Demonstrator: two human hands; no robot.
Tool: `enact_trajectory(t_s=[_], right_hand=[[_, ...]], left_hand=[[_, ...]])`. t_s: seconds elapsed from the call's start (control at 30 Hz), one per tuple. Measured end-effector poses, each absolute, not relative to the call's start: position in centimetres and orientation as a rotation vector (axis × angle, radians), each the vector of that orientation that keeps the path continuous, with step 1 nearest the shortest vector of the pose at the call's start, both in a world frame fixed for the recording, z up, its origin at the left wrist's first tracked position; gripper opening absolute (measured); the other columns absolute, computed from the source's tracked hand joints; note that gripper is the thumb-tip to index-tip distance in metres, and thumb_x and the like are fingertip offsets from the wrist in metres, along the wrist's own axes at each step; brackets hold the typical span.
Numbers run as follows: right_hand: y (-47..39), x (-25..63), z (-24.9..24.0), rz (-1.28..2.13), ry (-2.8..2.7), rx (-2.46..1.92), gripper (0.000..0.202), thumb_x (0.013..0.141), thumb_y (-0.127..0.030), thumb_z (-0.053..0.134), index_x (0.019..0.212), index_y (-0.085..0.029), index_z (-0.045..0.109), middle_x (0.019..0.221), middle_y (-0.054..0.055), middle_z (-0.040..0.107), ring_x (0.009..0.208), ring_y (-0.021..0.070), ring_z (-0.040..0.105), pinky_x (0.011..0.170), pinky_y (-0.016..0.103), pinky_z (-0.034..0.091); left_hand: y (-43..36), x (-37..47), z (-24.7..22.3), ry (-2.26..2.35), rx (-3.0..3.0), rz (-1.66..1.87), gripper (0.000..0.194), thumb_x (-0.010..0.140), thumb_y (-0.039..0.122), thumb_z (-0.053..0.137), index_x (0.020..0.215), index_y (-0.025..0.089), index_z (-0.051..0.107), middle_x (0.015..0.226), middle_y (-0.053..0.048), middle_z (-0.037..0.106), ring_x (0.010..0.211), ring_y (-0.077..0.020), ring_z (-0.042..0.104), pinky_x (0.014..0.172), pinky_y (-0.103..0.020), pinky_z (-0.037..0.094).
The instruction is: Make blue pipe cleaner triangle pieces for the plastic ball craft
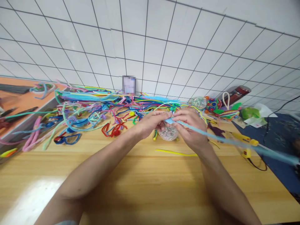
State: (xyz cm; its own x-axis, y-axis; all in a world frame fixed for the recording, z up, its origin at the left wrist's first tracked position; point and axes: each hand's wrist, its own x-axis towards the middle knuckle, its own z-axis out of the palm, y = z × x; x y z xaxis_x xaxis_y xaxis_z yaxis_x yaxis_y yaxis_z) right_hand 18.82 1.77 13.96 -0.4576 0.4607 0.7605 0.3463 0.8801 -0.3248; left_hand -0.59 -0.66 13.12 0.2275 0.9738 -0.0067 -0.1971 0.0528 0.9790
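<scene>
1. At the left of the frame, a loose tangle of pipe cleaners point(79, 120) is spreading along the back of the table point(140, 193)
2. Left of centre, a red bent piece point(114, 131) is lying at the tangle's front edge
3. Near the middle, the left hand point(150, 124) is closing narrowly on the near end of a light blue strand point(211, 134); pinching right at the working point gives steadier control than gripping farther out
4. Just below the fingertips, a clear crinkled ball point(168, 134) is sitting; whether the fingers are touching it, I cannot tell, but pressing lightly would suit it
5. Below the ball, a yellow strand point(175, 152) is resting on the wood
6. Right of centre, the right hand point(192, 126) is pinching the blue strand beside the left; small, even finger moves would avoid kinking it
7. Toward the right edge, the strand's blurred tail is passing over the yellow glue gun point(245, 143) in view, so guiding it slowly would help prevent snagging
</scene>
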Motion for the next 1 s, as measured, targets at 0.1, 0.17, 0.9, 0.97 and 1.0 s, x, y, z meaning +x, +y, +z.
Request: enact_trajectory(t_s=[0.1,0.17,0.9,0.97,1.0], right_hand=[[1.5,18.8,14.4,0.321,-2.025,-0.723,0.005,0.092,-0.03,0.074,0.088,-0.029,0.077,0.089,0.004,0.079,0.09,0.0252,0.073,0.091,0.045,0.056],[1.4,18.9,14.5,0.485,-1.98,-0.829,0.007,0.09,-0.033,0.074,0.088,-0.027,0.078,0.088,0.004,0.08,0.084,0.0238,0.072,0.084,0.041,0.057],[2.0,19.5,14.5,0.995,-1.857,-0.909,0.016,0.084,-0.038,0.076,0.081,-0.022,0.075,0.086,0.002,0.076,0.077,0.018,0.065,0.073,0.033,0.052],[2.0,19.5,14.8,1.0,-1.858,-0.905,0.018,0.083,-0.039,0.078,0.078,-0.022,0.074,0.084,0.002,0.075,0.076,0.0182,0.065,0.073,0.034,0.052],[1.9,19.5,15.0,1.0,-1.852,-0.904,0.019,0.082,-0.039,0.079,0.077,-0.022,0.074,0.081,0.002,0.074,0.076,0.0182,0.065,0.073,0.034,0.052]], left_hand=[[-1.0,-0.7,13.4,0.98,1.447,1.239,0.036,0.096,0.05,0.059,0.09,0.018,0.072,0.094,-0.004,0.071,0.083,-0.0159,0.061,0.069,-0.025,0.046],[-1.3,-0.8,13.5,0.938,1.584,1.223,0.031,0.097,0.044,0.057,0.096,0.019,0.073,0.102,-0.004,0.071,0.093,-0.0176,0.061,0.078,-0.026,0.047],[-0.9,-0.1,12.3,0.909,1.421,1.079,0.029,0.081,0.043,0.071,0.074,0.016,0.062,0.07,0.002,0.059,0.062,-0.0097,0.05,0.061,-0.024,0.038],[-1.0,0.0,12.4,0.908,1.416,1.074,0.029,0.081,0.043,0.071,0.074,0.016,0.061,0.069,0.003,0.056,0.062,-0.0097,0.048,0.061,-0.024,0.037],[-1.0,0.0,12.5,0.915,1.411,1.069,0.028,0.08,0.042,0.071,0.074,0.016,0.061,0.069,0.003,0.056,0.062,-0.0098,0.048,0.061,-0.024,0.036]])
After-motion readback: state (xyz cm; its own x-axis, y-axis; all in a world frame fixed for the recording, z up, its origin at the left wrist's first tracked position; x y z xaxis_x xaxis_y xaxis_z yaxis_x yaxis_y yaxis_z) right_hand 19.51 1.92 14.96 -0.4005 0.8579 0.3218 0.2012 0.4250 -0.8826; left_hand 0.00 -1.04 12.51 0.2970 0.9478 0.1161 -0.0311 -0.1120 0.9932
